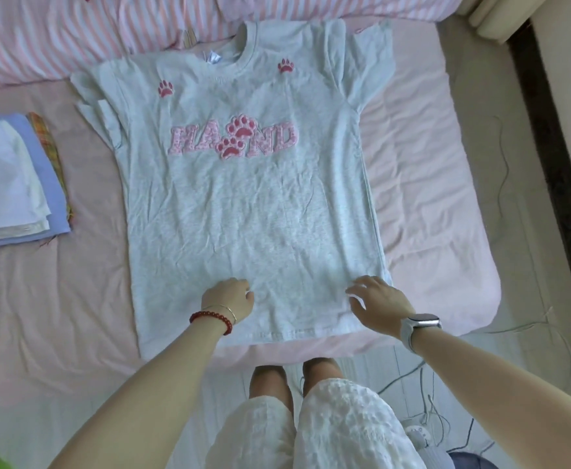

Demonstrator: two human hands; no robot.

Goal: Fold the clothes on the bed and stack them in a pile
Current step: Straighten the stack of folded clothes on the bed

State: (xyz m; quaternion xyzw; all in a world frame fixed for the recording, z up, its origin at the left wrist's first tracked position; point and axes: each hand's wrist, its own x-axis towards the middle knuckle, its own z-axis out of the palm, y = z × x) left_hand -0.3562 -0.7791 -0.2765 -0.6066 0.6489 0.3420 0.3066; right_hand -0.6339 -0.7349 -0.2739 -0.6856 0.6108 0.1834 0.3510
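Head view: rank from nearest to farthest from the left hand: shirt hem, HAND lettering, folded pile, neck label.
From the left hand:
1. Shirt hem, just below it at the bed edge.
2. HAND lettering, mid-chest, above.
3. Folded pile, far left on the bed.
4. Neck label, at the collar, top.

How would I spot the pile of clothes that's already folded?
Start at the pink bed and the grey T-shirt spread across it. Beside the shirt's sleeve, at the picture's left edge, lies the folded pile: flat white and lavender layers over a plaid piece, the only stacked clothes.

Matt, creased grey cloth T-shirt (pixel 250 211) — fuzzy pink appliqué lettering (pixel 233 137) — on wrinkled cloth sheet (pixel 57 299).
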